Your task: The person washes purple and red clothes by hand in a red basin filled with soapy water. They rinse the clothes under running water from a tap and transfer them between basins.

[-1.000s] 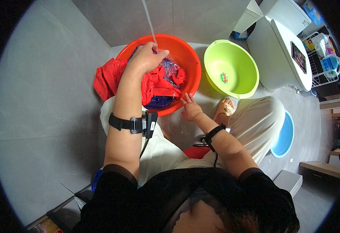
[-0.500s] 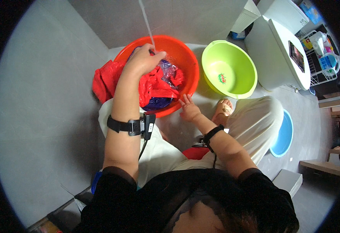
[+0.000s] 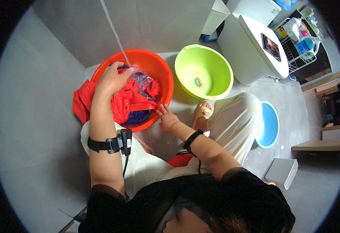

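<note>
Red cloth (image 3: 125,99) and dark purple cloth (image 3: 138,116) lie wet in an orange-red basin (image 3: 166,72). Part of the red cloth hangs over the basin's left rim. A thin stream of water (image 3: 113,27) falls into the basin just beyond my left hand (image 3: 113,79). That hand lies over the cloth, thumb spread from the fingers; its other fingertips are partly hidden. At the basin's near right rim my right hand (image 3: 168,119) is open, its fingers stretched toward the rim with nothing in them.
A lime-green basin (image 3: 220,70) stands right of the red one, close to a white toilet (image 3: 240,50) with a phone (image 3: 271,47) on its lid. A light blue basin (image 3: 269,124) and a grey bin (image 3: 281,173) are farther right. Tiled walls (image 3: 73,23) border the left and back.
The whole view has shifted, so the basins and hands appear farther left and slightly lower. Both hands keep nearly the same places at the red basin, and water still runs.
</note>
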### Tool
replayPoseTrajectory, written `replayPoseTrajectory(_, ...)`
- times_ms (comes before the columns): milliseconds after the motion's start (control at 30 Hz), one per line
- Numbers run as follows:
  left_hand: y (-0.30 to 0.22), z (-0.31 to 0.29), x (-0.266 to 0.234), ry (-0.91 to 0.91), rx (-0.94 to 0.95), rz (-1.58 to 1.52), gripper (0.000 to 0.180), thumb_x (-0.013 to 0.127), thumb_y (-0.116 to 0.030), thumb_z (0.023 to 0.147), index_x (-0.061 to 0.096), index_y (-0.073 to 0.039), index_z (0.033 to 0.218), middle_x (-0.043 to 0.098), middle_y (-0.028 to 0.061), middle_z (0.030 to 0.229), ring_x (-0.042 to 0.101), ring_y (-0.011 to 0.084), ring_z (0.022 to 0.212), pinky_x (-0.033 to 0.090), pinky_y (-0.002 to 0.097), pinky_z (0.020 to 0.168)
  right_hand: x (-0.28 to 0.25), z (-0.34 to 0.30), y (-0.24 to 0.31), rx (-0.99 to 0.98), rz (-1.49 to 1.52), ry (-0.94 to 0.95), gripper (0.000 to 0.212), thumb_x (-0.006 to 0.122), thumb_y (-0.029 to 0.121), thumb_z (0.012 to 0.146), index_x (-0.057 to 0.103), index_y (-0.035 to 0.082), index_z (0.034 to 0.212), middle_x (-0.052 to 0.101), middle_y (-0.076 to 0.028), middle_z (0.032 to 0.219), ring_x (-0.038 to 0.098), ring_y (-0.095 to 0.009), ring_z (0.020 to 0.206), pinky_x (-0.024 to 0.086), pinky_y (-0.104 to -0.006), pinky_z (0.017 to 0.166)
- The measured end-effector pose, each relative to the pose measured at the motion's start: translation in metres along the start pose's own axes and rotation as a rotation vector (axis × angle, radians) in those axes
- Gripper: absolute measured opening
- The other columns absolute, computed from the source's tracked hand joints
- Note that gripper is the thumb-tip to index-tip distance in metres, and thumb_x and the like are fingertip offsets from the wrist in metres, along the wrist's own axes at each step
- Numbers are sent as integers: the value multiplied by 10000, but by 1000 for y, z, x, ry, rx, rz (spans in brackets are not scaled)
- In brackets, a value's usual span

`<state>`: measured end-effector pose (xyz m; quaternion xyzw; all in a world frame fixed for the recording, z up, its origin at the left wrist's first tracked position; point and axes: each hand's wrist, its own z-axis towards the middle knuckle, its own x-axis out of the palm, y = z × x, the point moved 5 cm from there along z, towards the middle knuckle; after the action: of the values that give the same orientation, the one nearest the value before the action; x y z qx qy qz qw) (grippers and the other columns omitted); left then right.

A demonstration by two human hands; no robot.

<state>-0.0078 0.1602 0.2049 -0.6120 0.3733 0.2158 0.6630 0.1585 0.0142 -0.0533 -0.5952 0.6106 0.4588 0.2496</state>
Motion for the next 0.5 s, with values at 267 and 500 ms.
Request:
replayPoseTrajectory(267, -4, -4, -4, -22, 2, 10, 553, 666, -459, 814, 615, -25, 1152, 592, 253, 1181, 576, 348, 1130, 444, 406, 964, -6, -2, 2, -1, -41, 37, 786, 626, 304, 812, 287, 41, 1470, 117, -231, 1557, 65, -359, 1456, 126, -393, 1185)
replayPoseTrajectory(500, -8, -6, -5, 28, -48, 20, 636, 659, -462, 832, 557, 6, 1250, 590, 202, 1250, 558, 295, 1174, 416, 356, 995, -18, -11, 9, 10, -77, 89, 739, 562, 298, 851, 263, 69, 1487, 121, -207, 1564, 51, -360, 1457, 103, -400, 1186)
